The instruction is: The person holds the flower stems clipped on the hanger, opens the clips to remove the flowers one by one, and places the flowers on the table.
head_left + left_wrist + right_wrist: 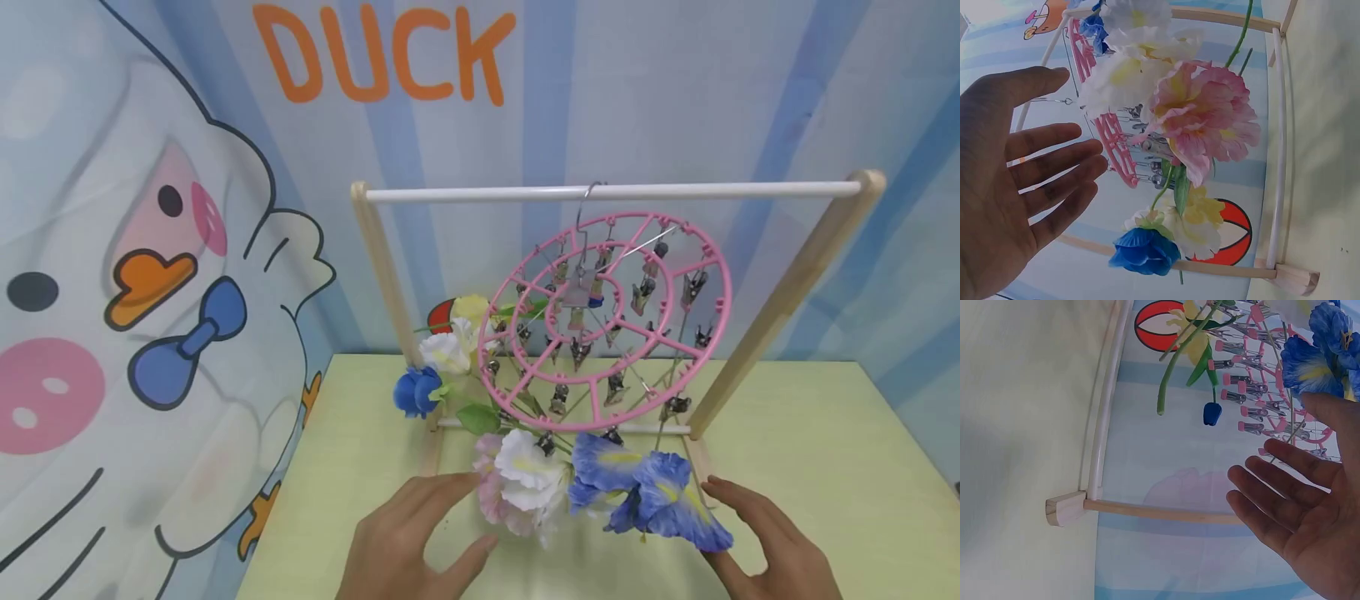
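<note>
A round pink clip hanger (595, 403) hangs tilted by its hook from a rack's white rod (465, 195). Artificial flowers are on it, held by small metal clips (558, 398). My left hand (408, 537) is beside the pink flower (1210, 119) and the white flower (528, 467), fingers spread and thumb apart in the left wrist view. At the front right, my right hand (776, 542) is by the blue-purple iris (667, 492), its fingers extended; whether it touches the petals I cannot tell. A blue flower (1144, 250) and a yellow flower (1200, 209) hang farther back.
Wooden posts (795, 275) carry the rack, which stands on a pale yellow table (817, 467). Behind is a striped blue backdrop (675, 100) with a cartoon duck (75, 275) at the left. A small blue bud (1212, 414) dangles at the hanger's far side.
</note>
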Tool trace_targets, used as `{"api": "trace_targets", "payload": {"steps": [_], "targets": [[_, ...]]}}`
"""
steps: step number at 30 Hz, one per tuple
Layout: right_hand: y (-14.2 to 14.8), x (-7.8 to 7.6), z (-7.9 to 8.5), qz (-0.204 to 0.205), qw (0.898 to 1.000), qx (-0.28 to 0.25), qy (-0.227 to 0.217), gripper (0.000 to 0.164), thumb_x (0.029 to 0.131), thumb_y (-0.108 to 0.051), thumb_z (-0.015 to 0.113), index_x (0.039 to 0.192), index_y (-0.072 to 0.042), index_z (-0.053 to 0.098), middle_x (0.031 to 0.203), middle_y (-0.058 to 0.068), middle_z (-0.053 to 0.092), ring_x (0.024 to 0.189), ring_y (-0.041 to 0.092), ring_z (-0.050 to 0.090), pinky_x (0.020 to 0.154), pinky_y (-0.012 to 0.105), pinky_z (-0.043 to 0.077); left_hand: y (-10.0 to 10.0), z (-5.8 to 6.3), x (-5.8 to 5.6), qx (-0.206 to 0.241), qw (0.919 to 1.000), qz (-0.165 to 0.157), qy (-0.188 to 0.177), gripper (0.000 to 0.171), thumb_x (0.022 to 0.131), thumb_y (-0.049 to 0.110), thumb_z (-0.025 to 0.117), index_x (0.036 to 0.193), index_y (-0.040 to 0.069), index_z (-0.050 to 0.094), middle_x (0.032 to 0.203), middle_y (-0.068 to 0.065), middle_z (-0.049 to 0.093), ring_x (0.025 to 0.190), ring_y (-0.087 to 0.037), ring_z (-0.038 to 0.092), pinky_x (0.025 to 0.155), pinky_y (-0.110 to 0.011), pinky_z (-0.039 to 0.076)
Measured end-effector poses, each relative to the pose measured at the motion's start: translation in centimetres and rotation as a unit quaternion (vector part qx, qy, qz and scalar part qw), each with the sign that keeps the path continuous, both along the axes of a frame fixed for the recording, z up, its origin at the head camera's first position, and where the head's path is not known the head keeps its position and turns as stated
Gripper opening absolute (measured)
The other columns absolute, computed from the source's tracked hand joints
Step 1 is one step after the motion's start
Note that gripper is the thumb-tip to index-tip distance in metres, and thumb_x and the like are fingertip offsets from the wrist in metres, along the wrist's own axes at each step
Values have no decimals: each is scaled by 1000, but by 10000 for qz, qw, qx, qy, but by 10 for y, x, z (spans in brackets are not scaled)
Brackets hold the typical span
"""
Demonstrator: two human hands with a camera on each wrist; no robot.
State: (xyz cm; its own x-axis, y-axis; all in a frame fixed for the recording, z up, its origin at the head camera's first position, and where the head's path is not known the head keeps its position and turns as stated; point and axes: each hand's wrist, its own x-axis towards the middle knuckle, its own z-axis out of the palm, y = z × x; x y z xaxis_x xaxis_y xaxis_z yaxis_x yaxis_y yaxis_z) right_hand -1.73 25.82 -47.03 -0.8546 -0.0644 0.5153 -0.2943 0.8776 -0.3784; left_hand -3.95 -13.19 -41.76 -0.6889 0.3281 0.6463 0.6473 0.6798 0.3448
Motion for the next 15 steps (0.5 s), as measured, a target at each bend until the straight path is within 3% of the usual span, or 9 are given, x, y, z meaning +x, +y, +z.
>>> {"api": "trace_targets", "payload": {"steps": [4, 15], "targets": [[0, -1, 1, 226, 9995, -114, 173, 87, 57, -3, 95, 138, -17, 68, 130, 6, 70, 121, -25, 42, 89, -3, 38, 5, 5, -3, 39, 9999, -161, 47, 55, 82, 38, 91, 131, 21, 73, 123, 9, 76, 105, -9, 73, 81, -28, 62], [2, -6, 10, 417, 9988, -185, 191, 84, 56, 8, 88, 135, -10, 68, 138, 9, 65, 126, -23, 38, 91, -3, 36, 23, 22, -8, 127, 9986, -514, 92, 44, 87, 38, 88, 125, 20, 76, 123, 11, 75, 109, -7, 72, 86, -28, 61]]}}
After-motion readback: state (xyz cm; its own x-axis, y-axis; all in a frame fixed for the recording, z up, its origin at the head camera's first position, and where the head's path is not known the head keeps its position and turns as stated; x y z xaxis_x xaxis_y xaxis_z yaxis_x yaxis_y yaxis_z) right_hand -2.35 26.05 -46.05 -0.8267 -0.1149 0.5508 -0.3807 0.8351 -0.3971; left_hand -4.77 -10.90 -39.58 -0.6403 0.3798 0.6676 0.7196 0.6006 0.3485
